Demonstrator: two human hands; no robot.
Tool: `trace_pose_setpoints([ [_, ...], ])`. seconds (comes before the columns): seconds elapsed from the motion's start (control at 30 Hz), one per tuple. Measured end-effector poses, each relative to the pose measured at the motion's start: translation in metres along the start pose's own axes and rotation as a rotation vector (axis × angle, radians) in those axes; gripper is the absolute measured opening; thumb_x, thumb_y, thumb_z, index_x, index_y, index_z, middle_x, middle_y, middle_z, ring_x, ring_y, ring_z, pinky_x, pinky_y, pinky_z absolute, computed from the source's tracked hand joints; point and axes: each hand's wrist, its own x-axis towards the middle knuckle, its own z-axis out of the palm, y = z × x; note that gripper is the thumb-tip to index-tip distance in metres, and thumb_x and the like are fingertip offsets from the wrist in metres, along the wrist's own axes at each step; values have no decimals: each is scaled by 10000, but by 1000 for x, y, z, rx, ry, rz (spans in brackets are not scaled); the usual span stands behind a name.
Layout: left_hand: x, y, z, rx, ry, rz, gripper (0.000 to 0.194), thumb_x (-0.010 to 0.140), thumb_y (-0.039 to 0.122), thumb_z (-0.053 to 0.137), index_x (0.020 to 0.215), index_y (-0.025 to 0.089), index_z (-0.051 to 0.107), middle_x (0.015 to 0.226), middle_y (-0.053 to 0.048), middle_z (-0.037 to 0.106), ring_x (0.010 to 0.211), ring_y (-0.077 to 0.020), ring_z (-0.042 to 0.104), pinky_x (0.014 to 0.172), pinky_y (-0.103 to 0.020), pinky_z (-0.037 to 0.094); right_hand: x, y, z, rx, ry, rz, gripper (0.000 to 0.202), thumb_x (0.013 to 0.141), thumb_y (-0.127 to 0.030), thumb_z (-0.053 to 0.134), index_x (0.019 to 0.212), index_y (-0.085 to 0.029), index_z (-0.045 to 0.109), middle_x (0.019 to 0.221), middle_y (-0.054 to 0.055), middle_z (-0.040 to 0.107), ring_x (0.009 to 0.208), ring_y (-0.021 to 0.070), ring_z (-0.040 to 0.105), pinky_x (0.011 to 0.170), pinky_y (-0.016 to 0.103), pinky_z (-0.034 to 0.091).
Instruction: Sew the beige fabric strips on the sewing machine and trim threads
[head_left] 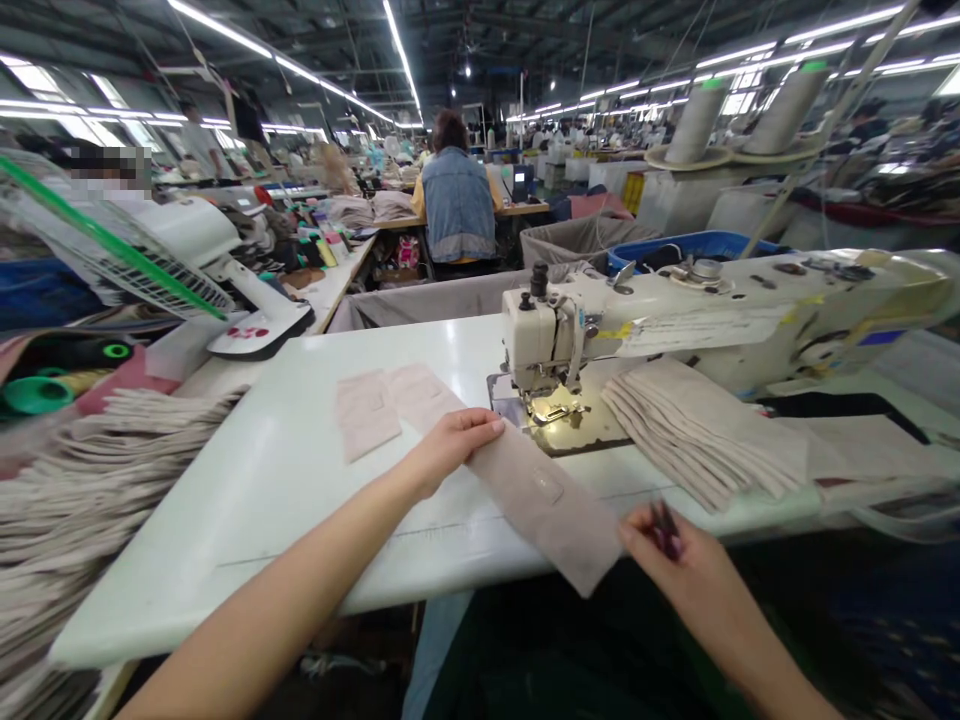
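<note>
A long beige fabric piece [517, 482] stretches between my hands in front of the sewing machine [546, 340], its lower end past the table's front edge. My left hand [448, 448] is closed, pinching its upper edge between thumb and fingers. With thumb and fingertips, my right hand [671, 545] grips the lower right corner. Small dark-tipped thread snips [664, 528] are also held in that right hand, partly hidden by the fingers. A small stitched outline shows on the fabric. Behind my left hand, another beige piece [367, 412] lies flat on the table.
A stack of beige pieces [697, 425] lies right of the needle area. More folded fabric [97, 490] is heaped at the left, below a white fan [202, 240]. Thread cones [697, 120] stand at upper right. A person in a denim vest [459, 205] sits ahead.
</note>
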Motion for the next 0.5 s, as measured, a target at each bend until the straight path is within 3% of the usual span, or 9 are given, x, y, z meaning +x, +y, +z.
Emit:
trace_pose_setpoints([
  [0.07,15,0,6,179,28,51,323,814,475,610,831,165,702,671,3,598,590,-124,481,557,-240,339,-9,3,18,37,-84,13,261,792,-445,610,672,-214,590,588,-28,540,541,146,526,520,242,444],
  [0.17,38,0,18,588,118,222,224,830,345,599,726,167,686,722,-24,637,658,-156,531,602,-262,361,-17,2,40,39,-11,-32,245,822,-427,590,699,-215,589,591,-34,528,522,136,513,512,235,442],
  [0.23,51,-2,24,780,180,266,186,812,294,632,677,167,650,750,-35,653,687,-166,546,608,-266,352,-18,3,48,17,13,-104,233,871,-401,567,743,-213,621,612,-31,544,533,134,517,527,231,447],
  [0.4,66,-7,25,827,174,258,165,818,246,602,669,175,615,717,-29,657,659,-163,557,586,-261,347,-14,16,52,-73,-36,-358,78,909,-220,561,918,-215,638,746,-16,619,573,125,542,564,224,459],
  [0.5,70,-8,23,820,165,266,146,802,198,565,663,176,608,710,-29,658,659,-160,563,602,-258,363,-9,21,50,-121,-71,-576,174,910,-93,491,960,-220,599,870,16,647,725,143,607,666,240,482],
])
